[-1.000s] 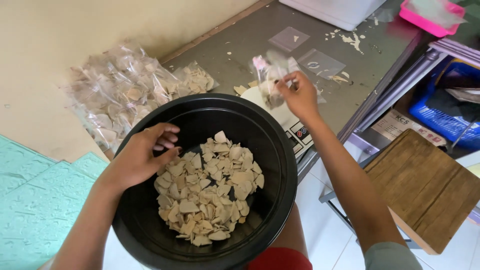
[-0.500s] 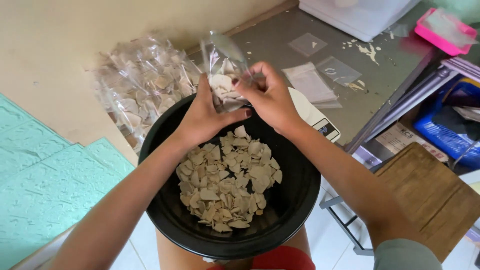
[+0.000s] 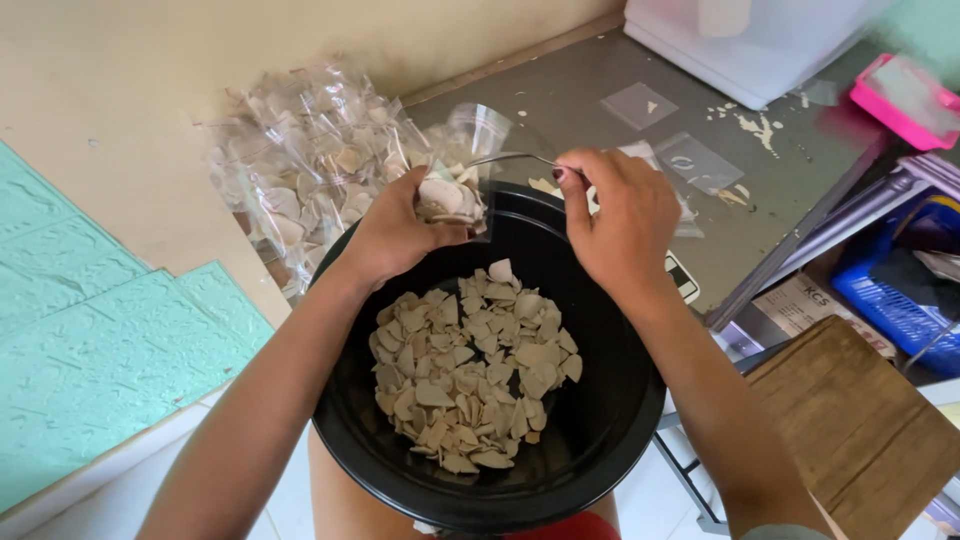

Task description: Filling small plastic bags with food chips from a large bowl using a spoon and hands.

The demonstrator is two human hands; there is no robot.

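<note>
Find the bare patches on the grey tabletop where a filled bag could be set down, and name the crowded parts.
Bare grey tabletop lies between the pile of filled bags and the flat empty bags, below the white container. Crowded: the left end under the pile, and the near edge, where the black bowl, the scale and both hands sit.

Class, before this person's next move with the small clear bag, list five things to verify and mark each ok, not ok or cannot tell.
1. Bag held by both hands: ok; left hand cups its filled bottom, right hand pinches its top edge.
2. Bag holds chips: ok.
3. Bag mouth sealed: cannot tell.
4. Bag over the black bowl: ok, above its far rim.
5. Chips left in bowl: ok.
</note>
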